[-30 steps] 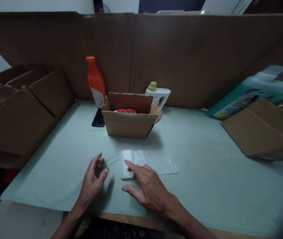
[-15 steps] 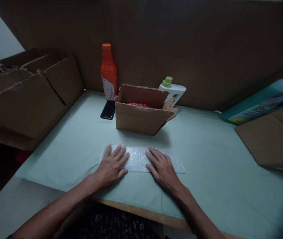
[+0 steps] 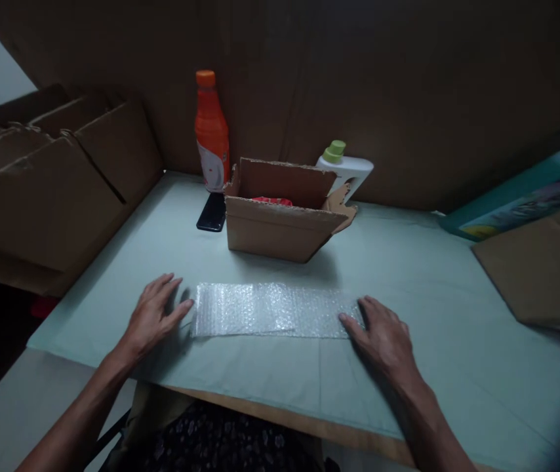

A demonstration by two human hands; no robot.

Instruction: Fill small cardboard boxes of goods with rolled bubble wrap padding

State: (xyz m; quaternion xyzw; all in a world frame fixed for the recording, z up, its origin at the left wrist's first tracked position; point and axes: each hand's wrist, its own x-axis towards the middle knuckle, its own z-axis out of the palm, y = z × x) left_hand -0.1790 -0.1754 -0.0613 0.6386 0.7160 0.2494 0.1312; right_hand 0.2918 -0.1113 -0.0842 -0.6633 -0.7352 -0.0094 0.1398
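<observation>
A long strip of bubble wrap (image 3: 245,309) lies flat on the pale green cloth, folded over on itself in its left part. My left hand (image 3: 155,313) hovers just off the strip's left end, its thumb apart from the fingers and nothing in it. At the strip's right end rests my right hand (image 3: 383,331), with thumb and forefinger spread over the corner, touching the wrap without gripping it. Behind the strip stands an open cardboard box (image 3: 275,229) with something red (image 3: 273,201) inside, mostly hidden by the box wall.
A black phone (image 3: 212,213) lies beside an orange bottle (image 3: 211,131). Behind the box is a white jug with a green cap (image 3: 335,152). Larger cardboard boxes (image 3: 39,203) stand at the left; a green bottle (image 3: 520,190) and a cardboard piece (image 3: 540,269) lie at the right.
Both hands were pressed flat on the bubble wrap. They have slid outward, the left hand off the left end and the right hand to the right end, uncovering the strip.
</observation>
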